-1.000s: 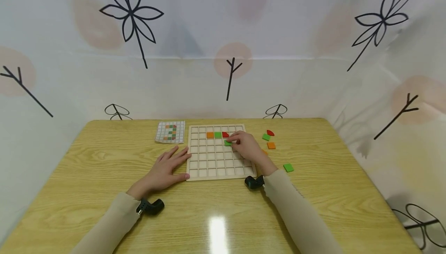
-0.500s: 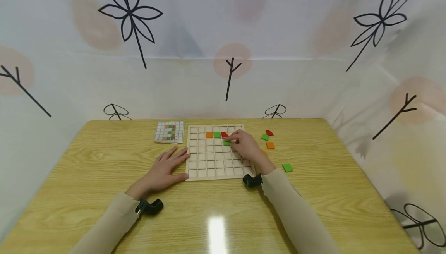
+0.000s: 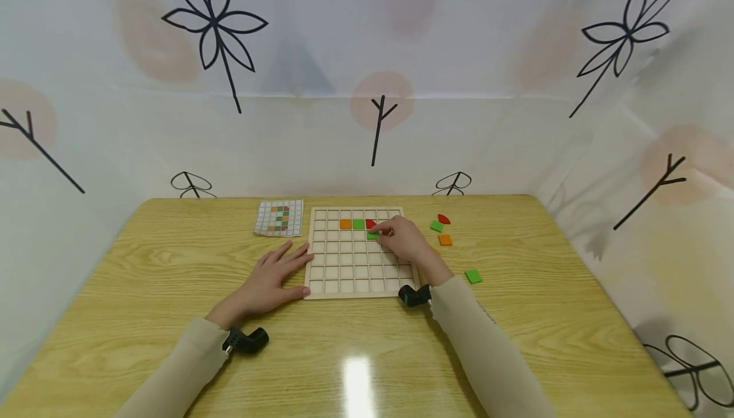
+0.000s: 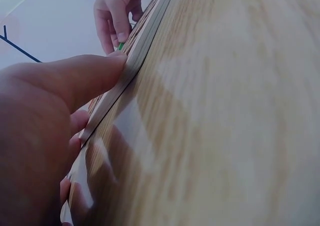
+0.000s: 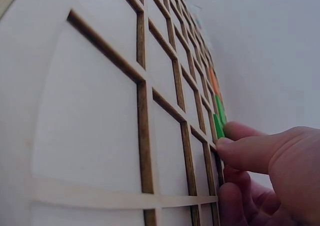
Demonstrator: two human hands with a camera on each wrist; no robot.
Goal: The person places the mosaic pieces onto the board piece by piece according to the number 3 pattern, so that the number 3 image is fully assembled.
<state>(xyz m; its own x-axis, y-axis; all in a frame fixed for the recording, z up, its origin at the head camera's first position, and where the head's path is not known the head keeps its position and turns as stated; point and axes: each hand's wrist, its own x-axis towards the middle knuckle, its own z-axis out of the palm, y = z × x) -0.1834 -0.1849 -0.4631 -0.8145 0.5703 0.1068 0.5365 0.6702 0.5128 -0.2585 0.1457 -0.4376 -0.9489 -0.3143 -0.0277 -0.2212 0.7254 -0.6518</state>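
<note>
A square wooden grid board (image 3: 344, 295) lies in front of me. In one row near its far side sit an orange square tile (image 3: 346, 223), a green square tile (image 3: 359, 223) and a red rounded tile (image 3: 370, 223). My right hand (image 3: 406, 243) reaches over the board's right part, thumb and fingertips pinching another green tile (image 5: 218, 126) at the cell just below the red one. Spread flat, my left hand (image 3: 269, 284) rests on the table, its thumb and fingertips touching the board's left edge. In the left wrist view, that thumb (image 4: 95, 79) lies along the frame.
A paper card (image 3: 279, 217) with a coloured grid pattern lies left of the board. To the right are loose tiles: a red one (image 3: 444, 219), green ones (image 3: 437, 226) (image 3: 473, 276) and an orange one (image 3: 445, 239). Another orange tile is partly hidden behind my right wrist.
The right fingers stay at the same cell, with the green tile a little less visible under them. The board has shifted very slightly. My left hand stays in place.
</note>
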